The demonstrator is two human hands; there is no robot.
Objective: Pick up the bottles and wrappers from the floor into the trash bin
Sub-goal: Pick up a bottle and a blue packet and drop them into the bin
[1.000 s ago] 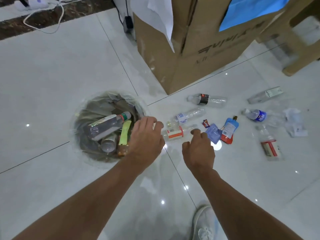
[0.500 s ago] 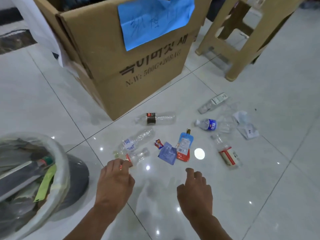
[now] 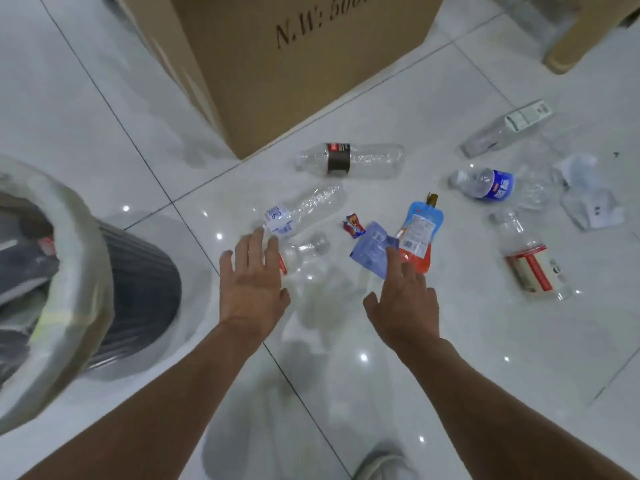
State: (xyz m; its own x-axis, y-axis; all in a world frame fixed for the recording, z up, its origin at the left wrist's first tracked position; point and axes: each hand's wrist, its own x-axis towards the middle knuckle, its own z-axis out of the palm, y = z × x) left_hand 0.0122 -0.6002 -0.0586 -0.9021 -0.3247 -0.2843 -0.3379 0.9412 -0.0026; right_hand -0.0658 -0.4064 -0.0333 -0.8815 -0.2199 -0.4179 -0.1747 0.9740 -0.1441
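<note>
Several clear plastic bottles lie on the white tile floor. My left hand [image 3: 252,278] is open, its fingers over a small clear bottle with a red label [image 3: 304,249], just below a crumpled bottle with a white-blue label [image 3: 304,209]. My right hand [image 3: 403,299] is open, fingertips at a light blue wrapper [image 3: 372,249] and a red-blue spout pouch [image 3: 419,233]. A small red candy wrapper [image 3: 353,225] lies between the hands. The trash bin [image 3: 79,271], lined with a clear bag, stands at the left with trash inside.
Further off lie a bottle with a black label [image 3: 349,160], a blue-label bottle [image 3: 485,183], a white-label bottle [image 3: 509,128], a red-and-white-label bottle [image 3: 530,261] and clear crumpled wrappers [image 3: 588,195]. A large cardboard box [image 3: 294,64] stands behind them, a stool leg [image 3: 585,46] at top right. My shoe [image 3: 381,462] shows below.
The view has swung from the bin to the litter and come closer. Both hands have moved forward and down to the nearest bottle and wrappers, fingers spread.
</note>
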